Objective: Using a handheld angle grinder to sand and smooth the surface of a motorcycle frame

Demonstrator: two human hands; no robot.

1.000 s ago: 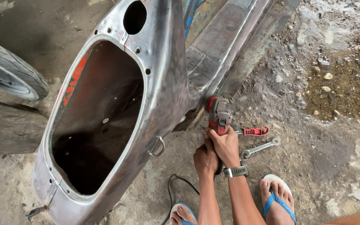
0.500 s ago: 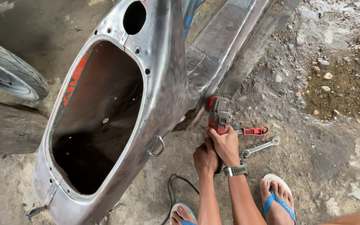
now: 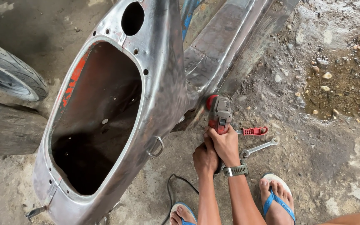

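On the dirt floor (image 3: 321, 137), both hands' fingers (image 3: 226, 139) wrap the angle grinder (image 3: 219, 113) against the scooter frame (image 3: 167, 83).

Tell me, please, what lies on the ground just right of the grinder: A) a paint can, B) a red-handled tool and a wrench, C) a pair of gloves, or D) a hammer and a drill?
B: a red-handled tool and a wrench lie on the ground beside the grinder that both hands grip.

packages: none | labels: none | signs: none | screens: none in view
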